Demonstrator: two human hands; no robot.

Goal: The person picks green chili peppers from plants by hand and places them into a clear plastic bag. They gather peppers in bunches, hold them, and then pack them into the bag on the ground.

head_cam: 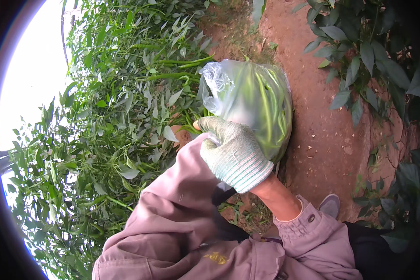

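Note:
A clear plastic bag (283, 105) filled with long green peppers (264, 94) bulges in front of me. My right hand (236, 150), in a pale knitted glove with striped cuff, grips the bag near its gathered mouth; one fingertip pokes bare from the glove. My left sleeve (182, 182) runs up to the same spot and ends behind the right hand. A blurred pale shape shows through the plastic there; whether it is my left hand I cannot tell. Several green peppers (189, 122) stick out beside the right fingertips.
Dense pepper plants (126, 105) with hanging long peppers (171, 76) fill the left side. Darker leafy plants (374, 63) stand on the right. Between them runs a reddish dirt path (322, 150). A grey shoe (330, 205) is on the ground at lower right.

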